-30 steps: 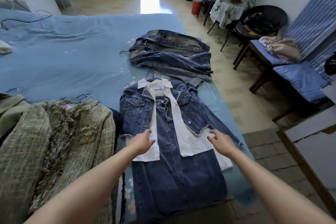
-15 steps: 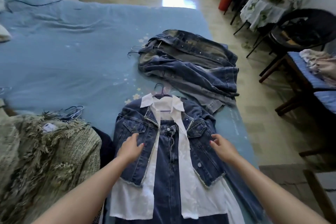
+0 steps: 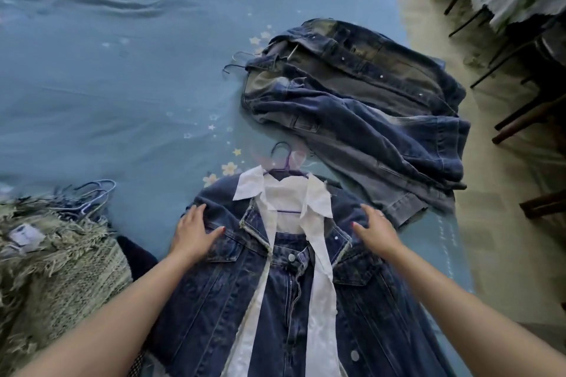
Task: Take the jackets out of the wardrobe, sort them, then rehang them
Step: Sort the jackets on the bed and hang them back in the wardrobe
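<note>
Since a second ago both hands have slid up the dark denim jacket from its hem to its shoulders. In the head view, the left hand lies flat with fingers spread on the jacket's left shoulder, and the right hand rests flat on the other shoulder; neither grips anything. The jacket lies on the blue bed, over a white shirt on a purple hanger. A faded denim jacket lies beyond it, a green fringed tweed jacket at left.

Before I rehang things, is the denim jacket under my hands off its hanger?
No, the purple hanger sits in the collar of the denim jacket that the left hand and right hand press flat.
</note>
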